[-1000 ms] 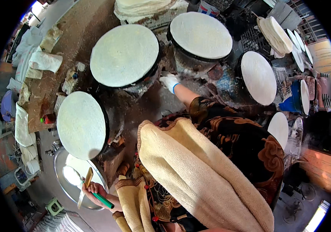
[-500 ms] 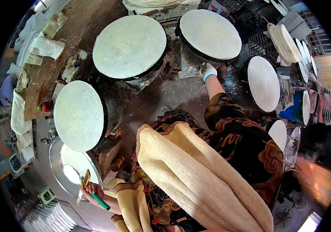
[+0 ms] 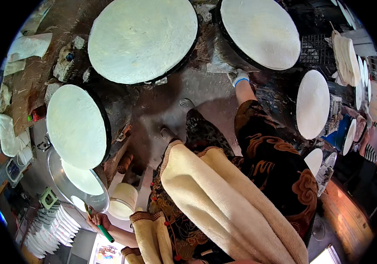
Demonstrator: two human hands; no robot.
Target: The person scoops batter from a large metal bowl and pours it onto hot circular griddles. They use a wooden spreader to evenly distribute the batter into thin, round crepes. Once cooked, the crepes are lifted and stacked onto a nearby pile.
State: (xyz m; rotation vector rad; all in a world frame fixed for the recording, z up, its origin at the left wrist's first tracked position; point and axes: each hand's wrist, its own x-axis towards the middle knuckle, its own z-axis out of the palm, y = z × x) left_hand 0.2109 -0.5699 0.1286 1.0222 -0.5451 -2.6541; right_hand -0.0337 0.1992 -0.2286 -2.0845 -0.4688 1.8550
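My left hand point(image 3: 97, 220) at lower left grips a green-handled tool point(image 3: 105, 232) with a flat wooden piece, beside the steel basin point(image 3: 54, 172) holding white batter. My right hand point(image 3: 238, 78), in a white glove with blue cuff, reaches below the rim of the upper right round griddle point(image 3: 259, 33), its fingers curled at a partly hidden spot. Other round griddles covered with pale white layers stand at top centre point(image 3: 142, 40), left point(image 3: 75, 125) and right point(image 3: 312, 104). A beige towel point(image 3: 223, 204) hangs down my front.
Floor point(image 3: 166, 88) and my shoes show between the griddle stands. A cream bucket point(image 3: 122, 200) stands by the basin, stacked white sacks point(image 3: 54, 229) at lower left. Pale sheets point(image 3: 346, 57) lie at upper right. A co-worker's striped sleeve point(image 3: 370, 152) shows at far right.
My right hand moved right from between the two upper griddles to under the right one's rim. The view shifted, bringing floor, shoes and bucket into sight. My left hand still holds the tool.
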